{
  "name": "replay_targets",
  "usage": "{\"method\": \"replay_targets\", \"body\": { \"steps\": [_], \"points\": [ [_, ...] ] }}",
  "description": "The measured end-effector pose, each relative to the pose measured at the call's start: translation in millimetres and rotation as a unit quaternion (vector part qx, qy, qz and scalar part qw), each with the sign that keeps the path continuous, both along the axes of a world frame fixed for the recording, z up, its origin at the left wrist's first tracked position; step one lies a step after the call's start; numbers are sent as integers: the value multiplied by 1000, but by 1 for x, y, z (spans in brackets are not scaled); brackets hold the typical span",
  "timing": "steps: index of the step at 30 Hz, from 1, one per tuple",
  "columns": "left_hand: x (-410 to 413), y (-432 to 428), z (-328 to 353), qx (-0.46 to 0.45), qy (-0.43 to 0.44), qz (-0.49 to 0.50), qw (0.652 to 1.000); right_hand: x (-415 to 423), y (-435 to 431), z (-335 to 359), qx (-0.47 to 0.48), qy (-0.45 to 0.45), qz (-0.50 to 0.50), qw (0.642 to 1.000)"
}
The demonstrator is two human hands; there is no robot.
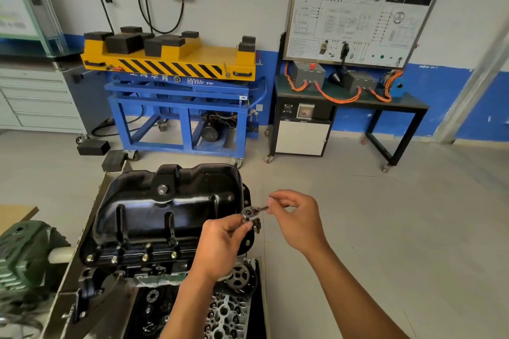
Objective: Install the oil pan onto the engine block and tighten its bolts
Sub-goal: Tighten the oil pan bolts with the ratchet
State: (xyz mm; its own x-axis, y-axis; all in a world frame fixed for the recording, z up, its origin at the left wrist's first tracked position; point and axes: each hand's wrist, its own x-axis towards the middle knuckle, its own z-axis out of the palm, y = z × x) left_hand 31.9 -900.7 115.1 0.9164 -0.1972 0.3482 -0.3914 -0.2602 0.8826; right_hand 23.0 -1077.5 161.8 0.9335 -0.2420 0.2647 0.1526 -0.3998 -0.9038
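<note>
Oil pan (pixel 170 201) is sitting on the engine block (pixel 154 270); left hand (pixel 220 242) is pinching the ratchet (pixel 252 212) head, right hand (pixel 297 217) pinching its handle, likely readying it for tightening.

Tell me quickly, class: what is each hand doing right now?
Left hand: closed, pinching the ratchet at its head.
Right hand: closed, pinching the ratchet's handle end.

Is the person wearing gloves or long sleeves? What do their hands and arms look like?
No gloves: the left hand and the right hand are both bare. No sleeves show either. The left forearm and the right forearm are uncovered all the way to the bottom edge of the picture. I can see no watch, bracelet or ring on them.
</note>
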Motion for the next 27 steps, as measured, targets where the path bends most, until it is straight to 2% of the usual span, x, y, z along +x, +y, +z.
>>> {"method": "replay_targets", "body": {
  "steps": [5,13,18,20,23,27],
  "points": [
    [-1,18,-3,15,6,-3,1000,18,10,-7,115,-56,-17,992],
    [2,34,2,68,18,-63,995,62,40,-7,67,-25,-2,997],
    [1,36,6,83,31,-95,992,75,54,4,32,-32,59,997],
    [-2,33,6,57,30,-101,993,75,55,3,36,-34,59,997],
    [-10,20,13,-27,56,-95,994,71,53,-3,73,-40,25,996],
    [-14,-8,17,-133,89,19,987,57,49,-11,129,-55,-21,990]
  ]
}}
